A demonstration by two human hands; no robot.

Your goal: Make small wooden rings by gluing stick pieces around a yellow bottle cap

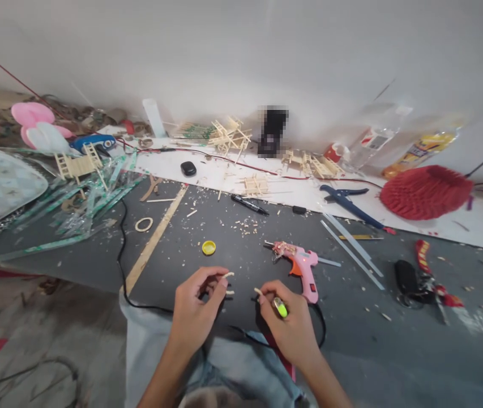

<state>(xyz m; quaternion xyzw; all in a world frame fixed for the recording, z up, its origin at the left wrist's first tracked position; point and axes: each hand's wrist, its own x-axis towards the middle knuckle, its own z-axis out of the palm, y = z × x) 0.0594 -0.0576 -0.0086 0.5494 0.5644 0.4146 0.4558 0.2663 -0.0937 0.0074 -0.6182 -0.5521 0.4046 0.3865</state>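
Observation:
My left hand (201, 300) is closed, with small pale wooden pieces (229, 275) sticking out past the thumb and fingertips. Facing it across a short gap, my right hand (287, 317) pinches another short pale piece (258, 291). A bright yellow-green object with a metal end (281, 308), lighter-like, is also tucked in that hand. Just beyond my right hand lies a pink glue gun (303, 266) with an orange trigger, its nozzle pointing left and a clear stick in its back. A round yellow cap (208, 247) sits beyond my left hand.
Pliers (347, 204), a pen (249, 204), clear glue sticks (354, 249) and keys (426, 283) lie on the dark table. Small stick models (230, 136) stand along the wall. Plastic wrappers (84, 209) heap at left. A black cable (123, 260) crosses the table's left side.

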